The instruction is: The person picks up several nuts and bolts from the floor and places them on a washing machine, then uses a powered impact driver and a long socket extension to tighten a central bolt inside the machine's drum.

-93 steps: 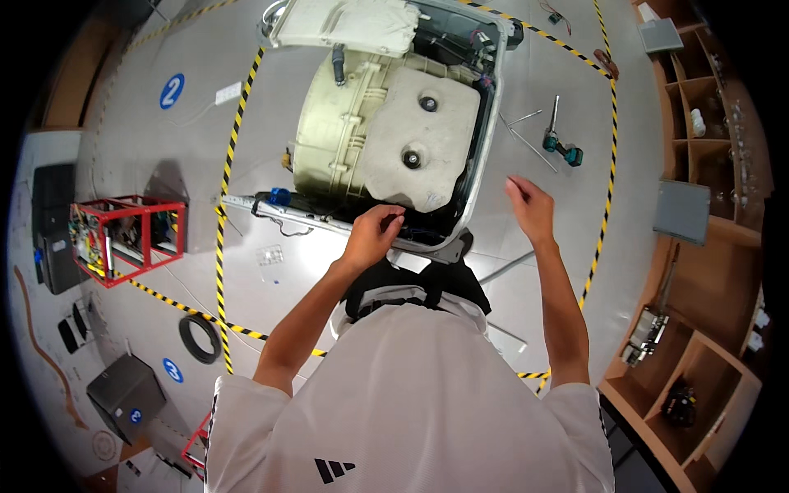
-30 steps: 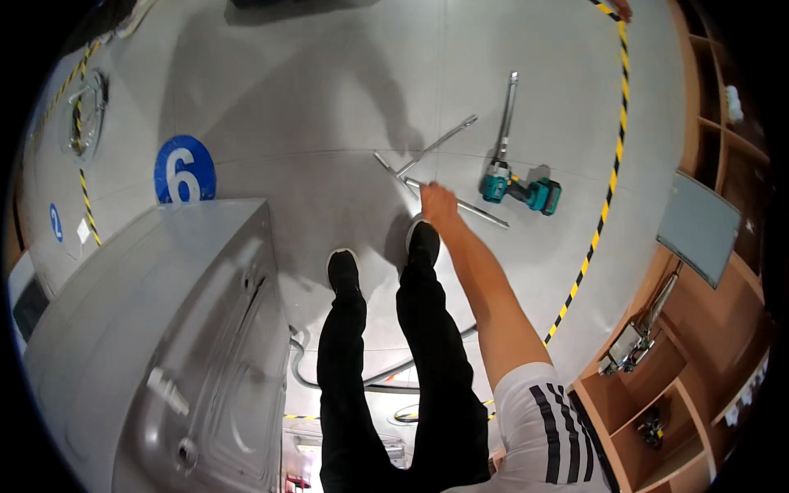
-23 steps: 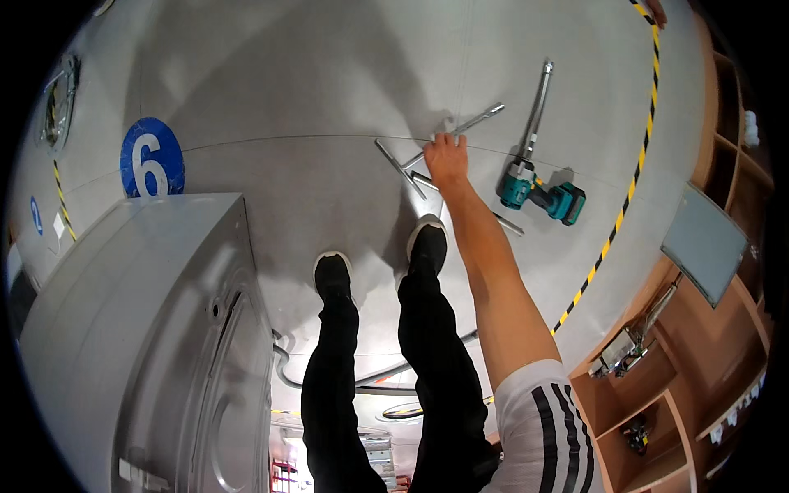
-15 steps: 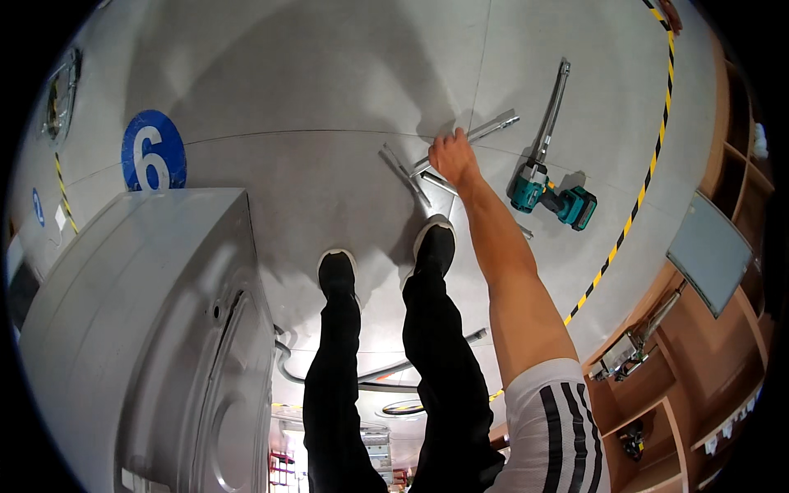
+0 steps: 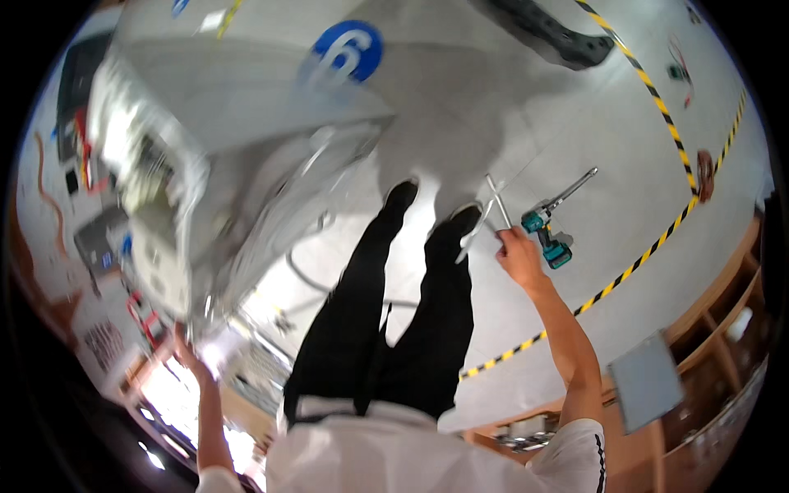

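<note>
My right hand [image 5: 519,256] is closed round one arm of a silver cross wrench [image 5: 497,201], whose crossed bars point away from me beside my right shoe. Just right of it on the floor lies a teal and black cordless impact wrench [image 5: 544,232] with a long silver shaft. At the lower left, my left hand [image 5: 187,353] is raised near the lower edge of a large silver-grey metal body [image 5: 255,164]. Motion blur hides its fingers and whether it touches that edge.
Yellow and black floor tape [image 5: 633,267] runs along the right, before wooden shelving [image 5: 707,329] with a grey panel [image 5: 648,382]. A long black part [image 5: 559,37] lies on the floor ahead. A blue round floor marker [image 5: 349,51] is beside the silver body.
My right hand has lifted the cross wrench from the floor and drawn it toward me. My left hand has come into view. The view has turned, with the silver body now further up.
</note>
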Demonstrator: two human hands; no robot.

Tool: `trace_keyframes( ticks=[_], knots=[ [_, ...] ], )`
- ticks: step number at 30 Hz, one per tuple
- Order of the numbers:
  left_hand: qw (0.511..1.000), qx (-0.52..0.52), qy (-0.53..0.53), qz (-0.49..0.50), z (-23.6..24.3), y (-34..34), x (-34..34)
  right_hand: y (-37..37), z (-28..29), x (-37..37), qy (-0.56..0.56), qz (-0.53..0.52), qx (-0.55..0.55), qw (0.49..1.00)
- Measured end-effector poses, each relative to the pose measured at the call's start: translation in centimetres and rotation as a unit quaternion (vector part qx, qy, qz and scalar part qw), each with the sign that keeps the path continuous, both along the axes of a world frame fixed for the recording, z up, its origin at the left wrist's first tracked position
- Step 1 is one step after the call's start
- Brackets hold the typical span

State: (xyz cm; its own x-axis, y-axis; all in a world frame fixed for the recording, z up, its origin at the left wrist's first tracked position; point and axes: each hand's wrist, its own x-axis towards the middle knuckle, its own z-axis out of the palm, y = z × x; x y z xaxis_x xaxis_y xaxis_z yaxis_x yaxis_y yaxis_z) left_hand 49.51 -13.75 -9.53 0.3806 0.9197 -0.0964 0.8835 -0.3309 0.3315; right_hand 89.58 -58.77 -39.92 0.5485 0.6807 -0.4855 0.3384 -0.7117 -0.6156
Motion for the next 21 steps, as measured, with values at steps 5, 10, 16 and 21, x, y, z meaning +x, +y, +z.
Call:
trace_keyframes(
  ticks=[5, 10, 16, 21],
  knots=[
    [0.985, -0.122, -0.061, 0.107, -1.6, -10.7, -4.8, -0.9, 13.4, -0.3, 0.026, -0.067, 0.033, 0.997],
    [0.880, -0.425, 0.039, 0.210, -2.3, -23.9, -11.7, 3.2, 23.0, -1.2, 0.156, -0.173, 0.088, 0.969],
    [0.763, -0.532, 0.006, 0.368, -4.8, -34.5, -18.2, 17.2, 33.6, -3.0, 0.172, -0.078, 0.195, 0.963],
    [0.757, -0.505, -0.106, 0.400, -7.6, -31.5, -20.0, 29.2, 43.3, -8.3, 0.139, 0.028, 0.331, 0.933]
  ],
)
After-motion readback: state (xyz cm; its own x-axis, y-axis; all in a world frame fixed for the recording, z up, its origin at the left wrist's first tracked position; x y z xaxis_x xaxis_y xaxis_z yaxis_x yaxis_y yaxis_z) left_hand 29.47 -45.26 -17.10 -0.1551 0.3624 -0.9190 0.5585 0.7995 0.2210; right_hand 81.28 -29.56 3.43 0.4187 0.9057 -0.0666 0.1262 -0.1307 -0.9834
